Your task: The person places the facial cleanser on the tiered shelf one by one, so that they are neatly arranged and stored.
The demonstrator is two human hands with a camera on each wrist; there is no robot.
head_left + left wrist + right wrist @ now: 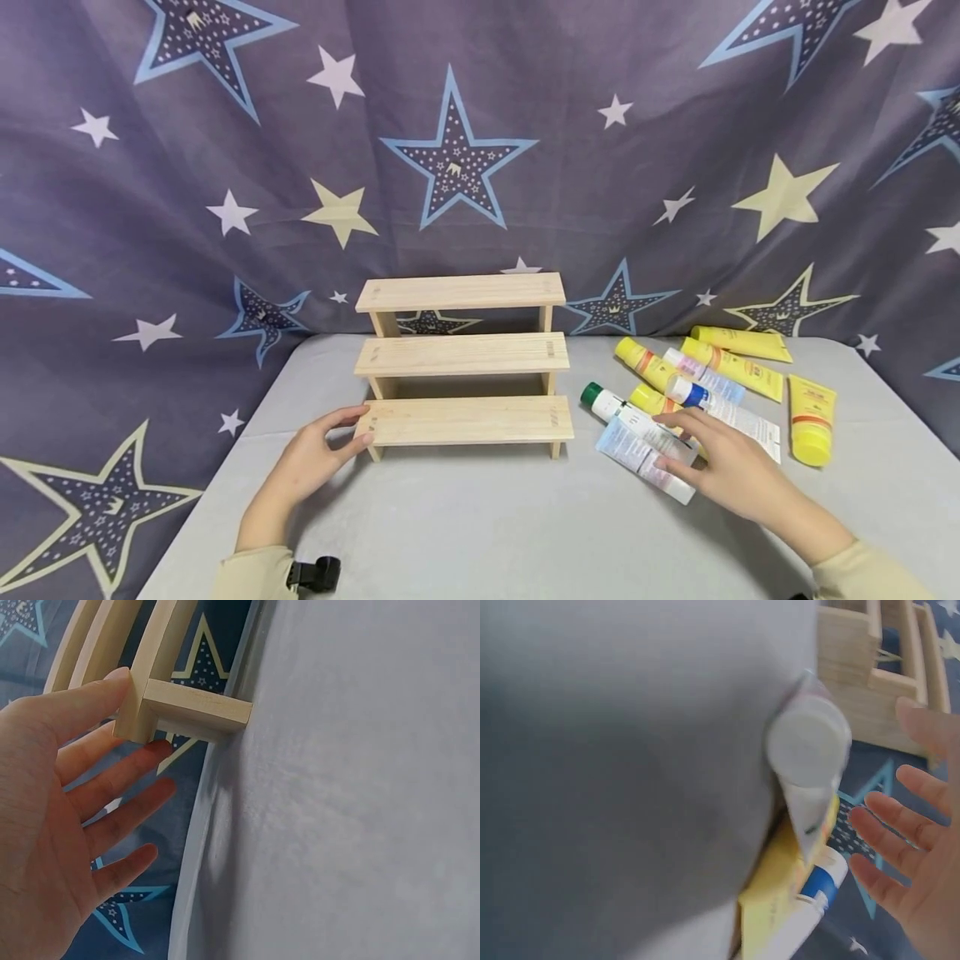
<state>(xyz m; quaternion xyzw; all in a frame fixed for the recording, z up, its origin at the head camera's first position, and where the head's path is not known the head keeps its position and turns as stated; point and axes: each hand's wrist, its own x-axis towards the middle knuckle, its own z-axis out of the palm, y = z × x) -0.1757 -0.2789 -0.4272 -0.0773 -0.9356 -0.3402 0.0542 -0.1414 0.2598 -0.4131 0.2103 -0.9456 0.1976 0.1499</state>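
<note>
A three-step wooden shelf (pixel 463 421) stands at the middle of the table. My left hand (pixel 311 458) pinches the left end of its lowest board between thumb and index finger. In the left wrist view the other fingers of the left hand (pixel 67 795) spread loosely beyond the board (pixel 135 712). On the right, my right hand (pixel 738 471) hovers with parted fingers over a pale blue and white tube (pixel 645 458) and a white tube with a green cap (pixel 606 402). The right wrist view shows that hand (pixel 915 847) holding nothing, beside a tube's round white end (pixel 808 742).
Several yellow tubes (pixel 812 421) lie around the right side, among them one at the back (pixel 742 342). A white tube with a blue cap (pixel 738 417) and a pinkish tube (pixel 705 375) lie between them. A star-patterned curtain (pixel 570 208) hangs behind the grey table (pixel 465 525).
</note>
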